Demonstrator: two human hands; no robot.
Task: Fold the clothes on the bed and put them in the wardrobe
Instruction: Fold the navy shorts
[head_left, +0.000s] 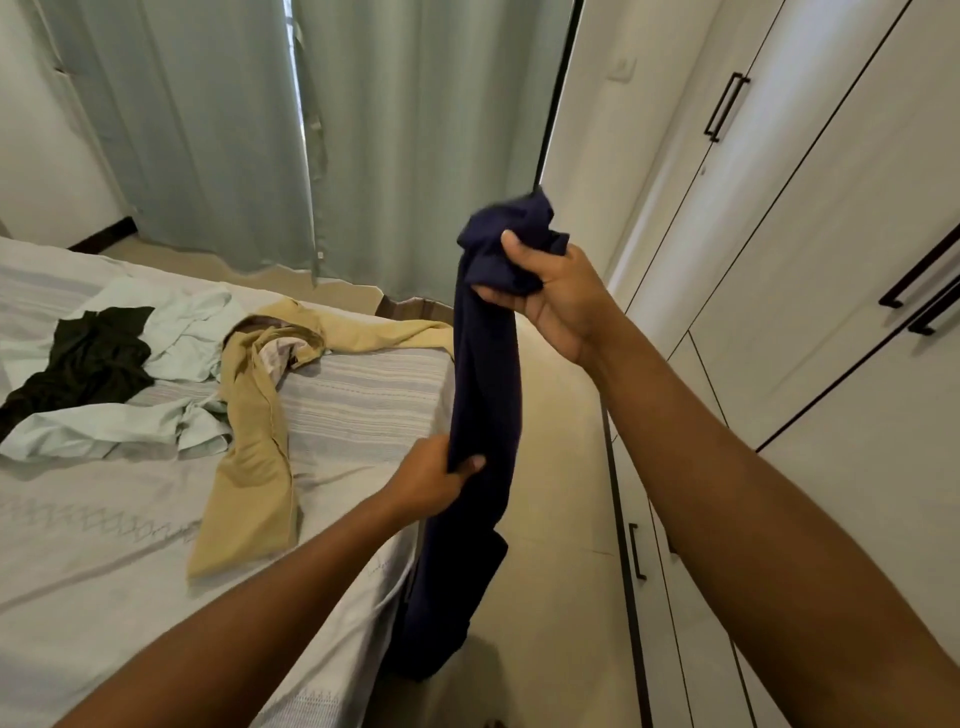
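So the navy garment (488, 395) is hanging off the bed right now, up in the air in the gap between the bed (104, 571) and the wardrobe (831, 260). Its long axis is running pretty much straight up and down. The bunched top end is pointing up toward the curtains (208, 130), and the loose bottom end is dangling low beside the mattress corner, over the floor (561, 467).

The right hand (550, 291) is gripping the wadded top, with its fingers (498, 296) curled tight round the cloth. The left hand (431, 478) is lower down, pinching the garment's left edge about midway, thumb in front and the rest tucked behind the fabric.

On the bed, tan trousers (254, 457) are sprawling near the corner, with one leg reaching out to the edge just beside the hanging cloth. Further left a pale green shirt (171, 338) is lying crumpled, with a black garment (88, 358) sitting on top of it.

The wardrobe doors on the right are standing closed, with black handles (724, 106) showing.
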